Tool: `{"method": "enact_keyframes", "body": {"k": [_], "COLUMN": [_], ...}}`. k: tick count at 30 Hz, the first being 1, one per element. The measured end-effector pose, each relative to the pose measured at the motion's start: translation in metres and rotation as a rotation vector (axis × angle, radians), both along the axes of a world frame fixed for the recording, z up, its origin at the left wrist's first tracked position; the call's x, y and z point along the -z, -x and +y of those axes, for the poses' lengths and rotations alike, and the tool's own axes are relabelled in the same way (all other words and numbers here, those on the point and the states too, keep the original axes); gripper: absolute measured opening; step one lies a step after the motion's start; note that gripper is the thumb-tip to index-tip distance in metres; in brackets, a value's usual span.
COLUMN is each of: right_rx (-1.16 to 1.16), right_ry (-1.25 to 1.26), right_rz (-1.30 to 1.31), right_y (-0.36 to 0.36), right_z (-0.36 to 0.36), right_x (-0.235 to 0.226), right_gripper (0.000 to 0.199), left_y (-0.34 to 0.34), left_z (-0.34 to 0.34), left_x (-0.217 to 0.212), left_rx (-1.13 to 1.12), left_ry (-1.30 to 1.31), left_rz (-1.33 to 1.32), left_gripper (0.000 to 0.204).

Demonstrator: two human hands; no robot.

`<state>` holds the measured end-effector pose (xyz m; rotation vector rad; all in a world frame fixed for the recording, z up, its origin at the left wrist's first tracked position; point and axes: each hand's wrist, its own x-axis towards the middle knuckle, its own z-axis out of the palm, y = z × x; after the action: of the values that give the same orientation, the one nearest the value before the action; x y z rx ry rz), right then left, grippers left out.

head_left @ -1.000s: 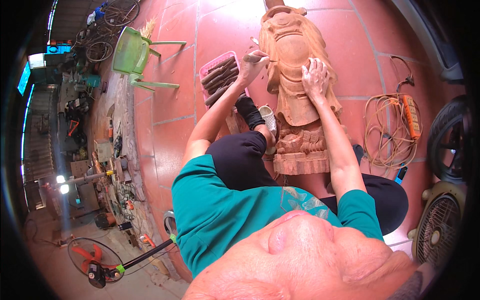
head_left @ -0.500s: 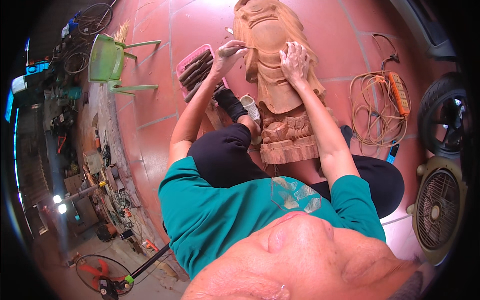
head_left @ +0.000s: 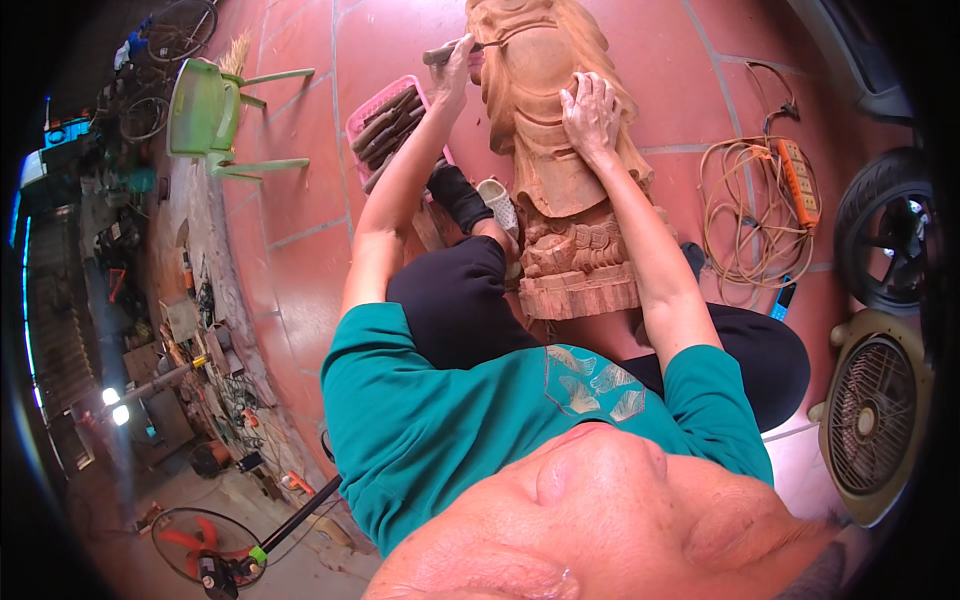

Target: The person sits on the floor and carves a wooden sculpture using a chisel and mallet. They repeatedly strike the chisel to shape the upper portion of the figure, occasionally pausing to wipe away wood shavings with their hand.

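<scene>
Statue [head_left: 545, 150] lies long axis fwd, base [head_left: 580, 293] twd person [head_left: 470, 390].

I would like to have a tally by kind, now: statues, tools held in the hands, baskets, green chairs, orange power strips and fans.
Statue: 1
Held tool, in the left hand: 1
Basket: 1
Green chair: 1
Orange power strip: 1
Fans, beige fan and orange-bladed fan: 2
Total: 7

Left of the reddish-tan carved wooden statue [head_left: 550, 150], a pink rectangular plastic basket [head_left: 372, 102] and light-green plastic chair [head_left: 195, 110]; right of it, an orange oblong power strip [head_left: 797, 183]; near its base, a teal short-sleeved shirt [head_left: 450, 420] with pale fan-shaped leaves
</scene>
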<state>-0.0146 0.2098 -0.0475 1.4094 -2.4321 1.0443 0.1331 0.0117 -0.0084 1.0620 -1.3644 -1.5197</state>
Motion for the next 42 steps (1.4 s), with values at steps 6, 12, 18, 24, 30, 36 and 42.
{"method": "enact_keyframes", "body": {"k": [6, 12, 18, 24, 30, 36, 42], "right_rx": [0.008, 0.002, -0.009, 0.003, 0.012, 0.002, -0.002], "right_ry": [-0.023, -0.037, -0.028, -0.035, -0.045, -0.035, -0.028], "right_rz": [-0.003, -0.023, -0.022, -0.006, 0.012, -0.011, -0.001], "right_y": [0.0, 0.003, 0.001, 0.001, 0.001, 0.002, -0.001], "right_z": [0.0, 0.002, 0.001, 0.0, 0.001, 0.0, 0.0], "right_x": [-0.001, 0.0, -0.003, -0.003, 0.0, -0.001, -0.002], "right_gripper": [0.042, 0.043, 0.043, 0.043, 0.043, 0.043, 0.043], "left_y": [0.0, -0.012, 0.004, 0.01, -0.007, -0.005, 0.001], "left_z": [0.007, 0.017, 0.003, -0.002, 0.014, 0.003, 0.001], "left_x": [0.019, 0.006, 0.005, 0.022, 0.017, 0.005, 0.025], "left_rx": [0.027, 0.069, -0.006, -0.032, 0.011, 0.028, 0.023], "left_ry": [0.179, 0.131, 0.077, 0.136, 0.172, 0.145, 0.168], "left_rz": [-0.001, -0.054, 0.053, 0.052, -0.009, 0.009, 0.042], "left_gripper": [0.028, 0.025, 0.023, 0.023, 0.021, 0.022, 0.024]}}
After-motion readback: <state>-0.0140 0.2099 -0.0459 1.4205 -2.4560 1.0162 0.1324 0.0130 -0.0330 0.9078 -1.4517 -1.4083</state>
